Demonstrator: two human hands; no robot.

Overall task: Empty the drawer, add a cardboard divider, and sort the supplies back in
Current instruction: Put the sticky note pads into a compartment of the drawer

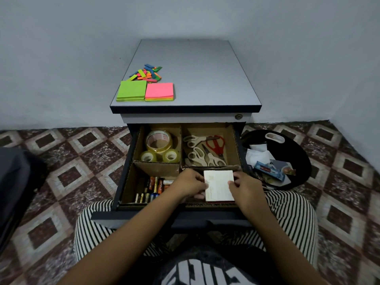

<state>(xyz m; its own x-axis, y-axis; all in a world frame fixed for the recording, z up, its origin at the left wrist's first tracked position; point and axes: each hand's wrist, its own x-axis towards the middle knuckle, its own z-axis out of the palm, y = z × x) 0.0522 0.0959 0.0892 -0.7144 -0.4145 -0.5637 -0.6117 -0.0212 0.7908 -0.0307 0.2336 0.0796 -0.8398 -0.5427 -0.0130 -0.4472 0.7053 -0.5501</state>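
Being pinched edgewise by the left hand [190,184] and right hand [245,187], the white pad [218,183] is presumably squared to the lower-right compartment of the drawer [127,218].

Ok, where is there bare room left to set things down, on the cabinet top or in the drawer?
Cabinet top: bare right of the pink pad. Drawer: a strip behind the scissors, and floor between the batteries and the left wall. Tape rolls crowd their compartment; left hand and right hand hold the white pad at front right.

Tape rolls [159,148] left of scissors [206,150] — batteries [150,189] in front.
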